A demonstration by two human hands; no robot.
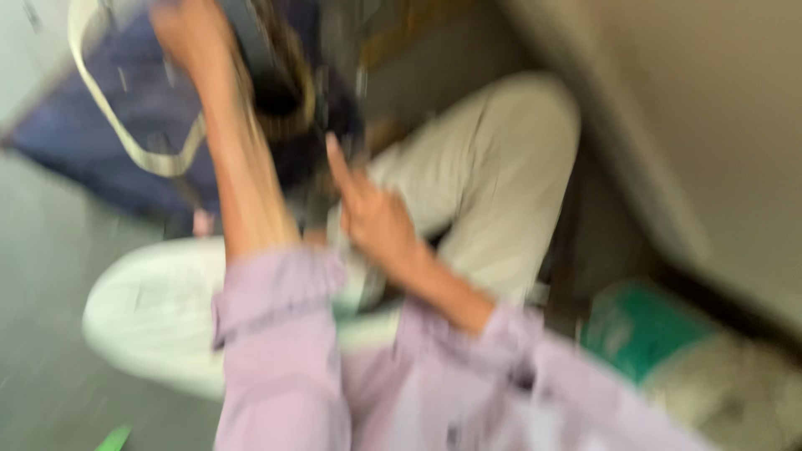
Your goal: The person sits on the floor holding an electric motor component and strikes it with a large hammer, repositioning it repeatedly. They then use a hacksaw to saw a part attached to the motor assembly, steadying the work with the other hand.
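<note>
matt lilac cloth sleeve (pixel 276 334), beige cloth trousers (pixel 493 175)

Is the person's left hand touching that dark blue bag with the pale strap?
Cannot tell. In the head view the left hand overlaps the dark blue bag, but motion blur hides any contact.

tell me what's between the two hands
In the head view, a dark blurred object lies between the left hand and the right hand; motion blur hides what it is.
</note>
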